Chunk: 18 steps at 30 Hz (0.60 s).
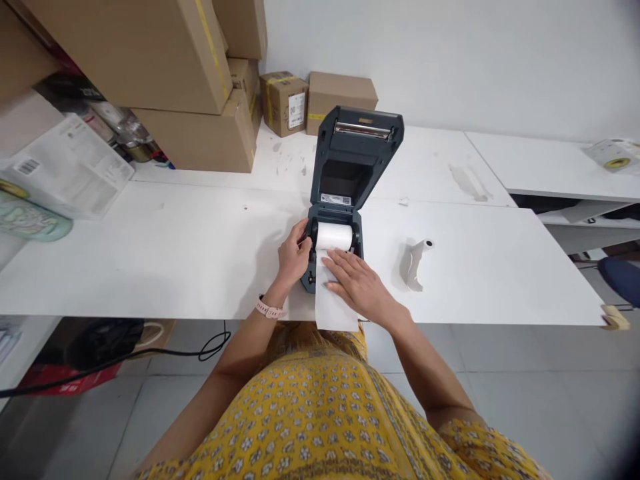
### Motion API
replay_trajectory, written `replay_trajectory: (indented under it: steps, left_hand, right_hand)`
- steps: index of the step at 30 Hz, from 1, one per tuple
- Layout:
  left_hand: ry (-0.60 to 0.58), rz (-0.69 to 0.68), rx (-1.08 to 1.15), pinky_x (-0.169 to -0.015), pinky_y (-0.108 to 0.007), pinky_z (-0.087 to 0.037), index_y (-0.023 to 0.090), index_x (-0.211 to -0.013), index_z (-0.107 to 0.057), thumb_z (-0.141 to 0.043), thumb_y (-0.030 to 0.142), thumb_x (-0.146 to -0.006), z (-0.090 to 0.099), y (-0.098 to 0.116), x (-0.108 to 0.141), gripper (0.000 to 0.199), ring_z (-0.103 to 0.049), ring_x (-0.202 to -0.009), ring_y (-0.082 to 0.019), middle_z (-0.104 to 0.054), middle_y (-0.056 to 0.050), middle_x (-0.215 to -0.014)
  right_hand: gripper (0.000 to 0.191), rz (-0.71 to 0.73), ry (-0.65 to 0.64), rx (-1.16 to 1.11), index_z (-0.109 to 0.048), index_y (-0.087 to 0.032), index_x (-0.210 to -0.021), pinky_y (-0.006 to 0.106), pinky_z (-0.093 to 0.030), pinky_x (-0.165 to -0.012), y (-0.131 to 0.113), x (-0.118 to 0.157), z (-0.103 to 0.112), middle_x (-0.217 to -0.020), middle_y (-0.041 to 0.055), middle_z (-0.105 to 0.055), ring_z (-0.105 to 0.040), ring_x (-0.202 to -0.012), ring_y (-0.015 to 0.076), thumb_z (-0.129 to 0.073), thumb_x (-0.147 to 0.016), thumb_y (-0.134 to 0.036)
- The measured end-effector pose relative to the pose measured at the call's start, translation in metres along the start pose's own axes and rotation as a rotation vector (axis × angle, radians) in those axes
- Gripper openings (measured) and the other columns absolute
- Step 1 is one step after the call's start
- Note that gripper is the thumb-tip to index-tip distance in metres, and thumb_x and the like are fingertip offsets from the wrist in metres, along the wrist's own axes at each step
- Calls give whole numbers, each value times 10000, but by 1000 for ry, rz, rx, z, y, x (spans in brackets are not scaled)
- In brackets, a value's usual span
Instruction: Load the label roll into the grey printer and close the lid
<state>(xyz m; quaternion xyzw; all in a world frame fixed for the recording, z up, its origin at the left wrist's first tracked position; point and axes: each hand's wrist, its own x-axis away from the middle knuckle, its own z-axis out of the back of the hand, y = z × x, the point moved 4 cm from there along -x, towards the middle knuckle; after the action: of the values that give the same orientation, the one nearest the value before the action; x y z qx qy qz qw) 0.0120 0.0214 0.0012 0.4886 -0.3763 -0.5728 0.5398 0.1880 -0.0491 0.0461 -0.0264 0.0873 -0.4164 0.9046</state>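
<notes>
A dark grey label printer (pixel 357 150) stands on the white table with its lid raised. Inside it lies a white paper roll (pixel 334 236), and a strip of its paper (pixel 334 312) runs out the front and hangs past the table edge. My right hand (pixel 357 283) rests flat on that strip, fingers stretched out toward the roll. At the printer's left side my left hand (pixel 294 253) grips the side of the housing, its fingers curled and their tips partly hidden. A small used roll core with a torn paper end (pixel 419 263) sits to the right.
Cardboard boxes (pixel 197 137) are stacked at the back left, with two smaller boxes (pixel 343 100) behind the printer. A white package (pixel 70 167) and a green bottle (pixel 37 219) lie far left. A black cable (pixel 165 350) hangs below the table's front edge (pixel 150 316).
</notes>
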Motion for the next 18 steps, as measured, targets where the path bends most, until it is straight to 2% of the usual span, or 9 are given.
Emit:
replay_trajectory:
  steps: [2,5,10,13,18]
  left_hand:
    - [1,1,-7,-1130,-437,-509,266,-1456,-539,-565,330,-986,0,-3,-1,474,-640,-1329,-267,-671,-81,-1433]
    - [-10,1,-6,-1128,-431,-513,271,-1462,-533,-567,366,-995,0,-6,-2,477,-641,-1327,-269,-664,-79,-1444]
    - [-10,1,10,-1148,-424,-499,273,-1455,-540,-564,380,-997,0,-7,-2,471,-627,-1342,-262,-653,-74,-1457]
    - [-13,2,20,-1153,-428,-489,263,-1455,-543,-560,383,-995,0,-5,-1,475,-615,-1354,-265,-635,-83,-1476]
    - [-20,26,62,-1186,-438,-450,230,-1444,-550,-593,414,-977,-1,0,-3,504,-584,-1387,-278,-616,-114,-1492]
  right_hand:
    - [552,-25,28,-10,-489,-129,-1533,490,-417,-1244,-12,11,-3,-1632,147,-458,-428,-1531,292,-366,-1095,-443]
    - [510,-43,74,-39,-479,-129,-1541,485,-434,-1238,-25,19,-7,-1644,145,-439,-405,-1543,295,-411,-1092,-363]
    - [611,-63,117,-103,-289,-191,-1644,510,-428,-1241,-33,24,-9,-1669,135,-400,-342,-1575,287,-469,-1072,-310]
    - [678,-76,94,-148,-202,-236,-1671,536,-426,-1237,-33,23,-9,-1683,126,-377,-327,-1582,291,-484,-1064,-342]
    - [714,-114,25,-213,-217,-261,-1670,583,-412,-1236,-33,22,-8,-1702,115,-333,-298,-1593,312,-530,-1037,-360]
